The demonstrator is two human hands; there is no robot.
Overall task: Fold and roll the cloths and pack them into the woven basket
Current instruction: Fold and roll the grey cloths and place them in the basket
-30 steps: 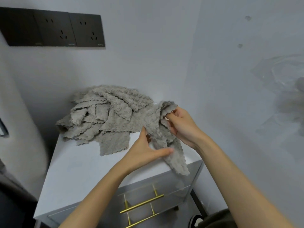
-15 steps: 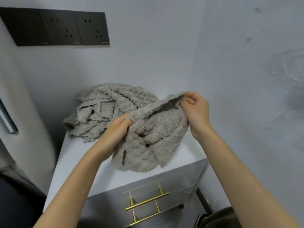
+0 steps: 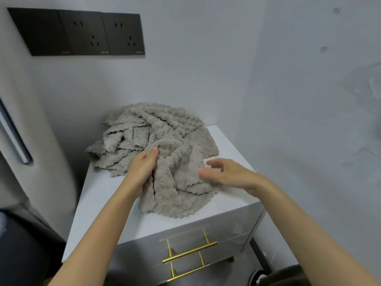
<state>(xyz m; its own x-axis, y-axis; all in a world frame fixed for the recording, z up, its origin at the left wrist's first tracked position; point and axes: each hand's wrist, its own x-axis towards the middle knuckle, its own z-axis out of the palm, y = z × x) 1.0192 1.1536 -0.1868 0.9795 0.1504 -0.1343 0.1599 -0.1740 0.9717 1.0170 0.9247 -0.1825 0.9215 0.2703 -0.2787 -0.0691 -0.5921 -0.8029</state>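
2 gold handles (image 3: 189, 252) below cloths (image 3: 144, 137)

we get soft, cool, rather dim light that looks diffuse. pale shadows sit under the cloths (image 3: 144, 129) on the worktop (image 3: 99, 195), and the lower left corner sinks into dark. the right hand (image 3: 228, 174) is smeared by motion; the left hand (image 3: 142, 170) reads sharper. the wide lens bends the sockets (image 3: 82, 34) and wall lines near the edges. the handles (image 3: 189, 252) carry a mild glint.
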